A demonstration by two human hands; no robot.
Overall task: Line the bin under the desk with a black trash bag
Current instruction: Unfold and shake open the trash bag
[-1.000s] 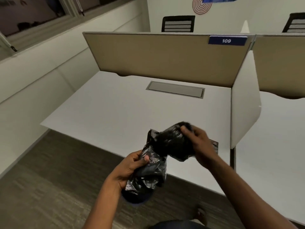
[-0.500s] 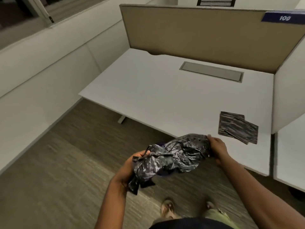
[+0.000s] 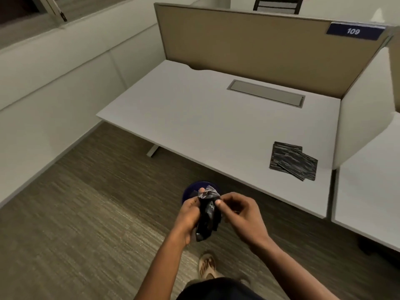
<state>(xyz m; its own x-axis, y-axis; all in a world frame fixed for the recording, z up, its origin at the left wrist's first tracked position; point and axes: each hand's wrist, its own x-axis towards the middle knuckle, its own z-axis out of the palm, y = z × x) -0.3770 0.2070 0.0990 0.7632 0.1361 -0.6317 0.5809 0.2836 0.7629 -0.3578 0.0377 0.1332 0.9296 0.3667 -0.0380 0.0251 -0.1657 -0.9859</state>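
Note:
A crumpled black trash bag (image 3: 206, 217) hangs bunched between my two hands, in front of the desk's near edge. My left hand (image 3: 188, 215) grips its left side, thumb and fingers closed on the plastic. My right hand (image 3: 240, 214) pinches the bag's top edge with thumb and forefinger. Just beyond my hands a dark blue round bin (image 3: 193, 188) stands on the carpet at the desk's front edge, mostly hidden by the bag and fingers.
A white desk (image 3: 205, 118) with a grey cable hatch (image 3: 266, 93) fills the middle. Folded black bags (image 3: 293, 160) lie stacked at its right front corner. Tan partition (image 3: 259, 44) behind, white side panel (image 3: 359, 118) right, wall left, my sandalled foot (image 3: 207, 266) below.
The bag was spread wide between my hands; now it is gathered narrow and upright. My hands have come close together, and the view has tilted down so the blue bin shows.

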